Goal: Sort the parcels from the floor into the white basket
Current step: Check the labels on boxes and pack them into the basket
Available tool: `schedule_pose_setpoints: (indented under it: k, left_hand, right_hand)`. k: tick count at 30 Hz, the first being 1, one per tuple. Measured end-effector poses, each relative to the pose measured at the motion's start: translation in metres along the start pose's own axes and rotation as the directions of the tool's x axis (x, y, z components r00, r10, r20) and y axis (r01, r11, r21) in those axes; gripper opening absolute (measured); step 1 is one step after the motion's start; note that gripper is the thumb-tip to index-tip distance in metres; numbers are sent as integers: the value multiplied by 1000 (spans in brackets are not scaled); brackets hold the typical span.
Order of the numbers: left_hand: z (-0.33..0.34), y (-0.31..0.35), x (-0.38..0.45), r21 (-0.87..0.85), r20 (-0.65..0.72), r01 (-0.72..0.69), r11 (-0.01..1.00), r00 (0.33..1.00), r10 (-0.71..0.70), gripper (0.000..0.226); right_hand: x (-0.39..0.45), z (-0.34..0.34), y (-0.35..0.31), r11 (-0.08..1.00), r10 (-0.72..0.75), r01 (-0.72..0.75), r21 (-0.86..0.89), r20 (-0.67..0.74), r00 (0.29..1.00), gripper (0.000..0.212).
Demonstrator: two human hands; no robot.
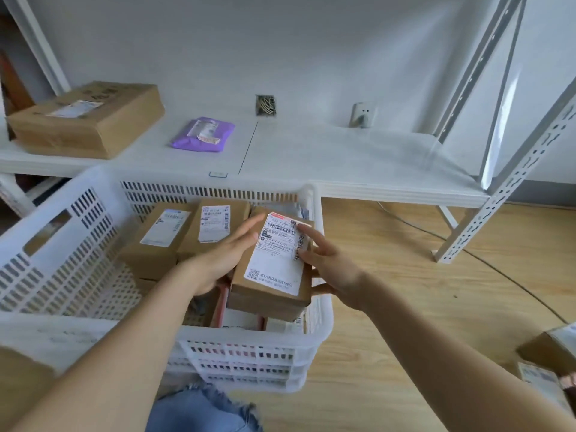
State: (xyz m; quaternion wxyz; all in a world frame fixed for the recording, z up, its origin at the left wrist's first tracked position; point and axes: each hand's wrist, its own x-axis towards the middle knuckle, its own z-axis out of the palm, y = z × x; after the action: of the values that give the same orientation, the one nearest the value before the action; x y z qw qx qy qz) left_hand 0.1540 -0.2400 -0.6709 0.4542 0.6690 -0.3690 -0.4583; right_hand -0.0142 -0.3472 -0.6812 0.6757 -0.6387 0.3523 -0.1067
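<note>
Two sets of fingers clamp the labelled box point(274, 266): left hand point(218, 263) straight-fingered, flat against its side; right hand point(333, 266) pinching the opposite edge, thumb beneath. Stiff, probably light cardboard, held over the white basket point(237, 335); side grips suit it.

You've got a carton point(84, 118) at the left of the white shelf point(343, 157), a purple mailer point(202, 135) near it, and a wall socket point(363, 113) behind.
</note>
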Motion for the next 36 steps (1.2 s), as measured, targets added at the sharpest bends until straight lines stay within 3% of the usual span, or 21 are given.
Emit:
schedule_pose_setpoints:
  k: [11,16,20,24,27,29,32,34,36]
  left_hand:
    - [-34,-81,21,116,-154,197,974,972,-178,42]
    - [-29,-103,29,290,-76,273,917,962,-262,56]
    - [-30,-116,31,423,-54,249,871,967,-250,65]
    - [-29,-112,37,505,-50,250,826,964,-262,72]
    - [-24,-101,41,578,-170,329,747,944,-284,84]
    - [-21,-88,38,678,-262,349,647,937,-231,77]
    - [-16,-67,31,858,-220,221,464,974,-58,55]
    - [-10,-49,29,881,-200,175,439,980,13,46]
    - [4,-30,28,865,-200,148,480,978,58,40]
  right_hand:
    - [52,63,46,983,185,-184,-28,58,981,57]
    - [63,63,68,942,261,-249,-225,23,965,60]
    - [65,66,72,814,185,-140,-564,23,982,63]
    - [63,65,70,749,175,-97,-655,55,983,64]
    - [51,57,62,704,98,-41,-709,40,994,58]
    - [40,47,51,679,15,6,-734,22,1000,57]
    - [16,26,26,683,-152,93,-725,-17,988,53]
    - [-1,4,10,622,-273,143,-770,-42,961,50]
    - [-19,-22,-1,558,-311,101,-824,-94,946,47]
